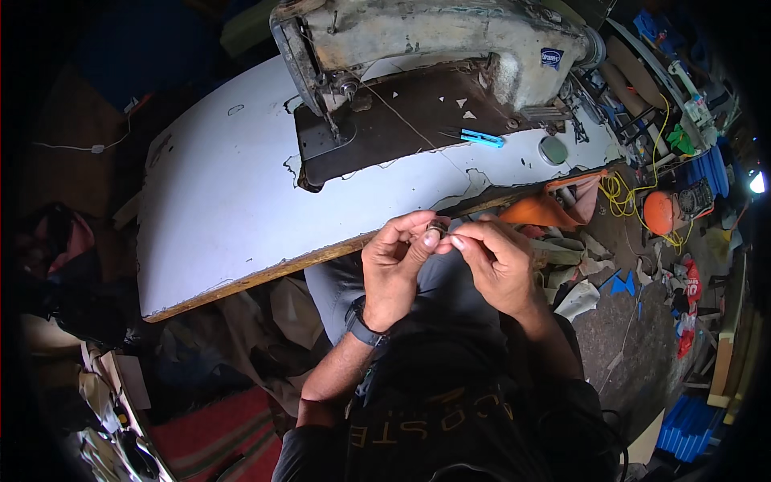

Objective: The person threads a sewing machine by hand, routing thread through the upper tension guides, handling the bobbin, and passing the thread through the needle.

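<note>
My left hand (395, 265) and my right hand (494, 261) meet in front of my chest, just below the table's front edge. Their fingertips pinch one small round metal part (438, 228), perhaps a bobbin; most of it is hidden by the fingers. A dark watch sits on my left wrist. A worn cream sewing machine (434, 36) stands on the white table (217, 193) at the far side, its needle (333, 128) over a dark brown bed (401, 120). A thin thread (401, 119) runs from the needle area across the bed.
A blue clip-like tool (482, 138) lies on the bed near the machine's right end. An orange cloth (542, 210) hangs at the table's right corner. Fabric scraps, yellow cord (618, 193) and an orange round object (658, 213) litter the floor at right. Piled fabric lies lower left.
</note>
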